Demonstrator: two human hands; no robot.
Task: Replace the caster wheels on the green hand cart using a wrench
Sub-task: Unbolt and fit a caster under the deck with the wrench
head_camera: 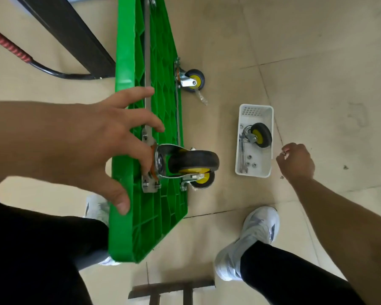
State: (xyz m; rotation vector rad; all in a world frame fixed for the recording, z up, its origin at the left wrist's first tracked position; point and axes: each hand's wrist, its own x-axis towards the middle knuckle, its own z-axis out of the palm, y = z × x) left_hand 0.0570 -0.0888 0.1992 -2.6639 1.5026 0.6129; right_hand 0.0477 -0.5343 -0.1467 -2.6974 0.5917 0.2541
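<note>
Your green hand cart (156, 205) stands on its long edge on the tiled floor (317, 62), its ribbed underside facing right. Your left hand (101, 142) is spread wide against that underside, fingers straight, gripping nothing. Its fingertips reach the mounting plate (149, 187) of the near caster wheel (193, 160), whose black tyre and yellow hub jut out from the cart. A second caster (193, 80) sits further along the cart's lower edge. Right of the cart and apart from it, a white basket (271, 128) holds a loose caster (261, 135), a wrench (242, 155) and several nuts (251, 162). Your right hand (296, 162), beyond the basket from the cart, is curled and pinches a small shiny piece (284, 153), possibly a nut.
</note>
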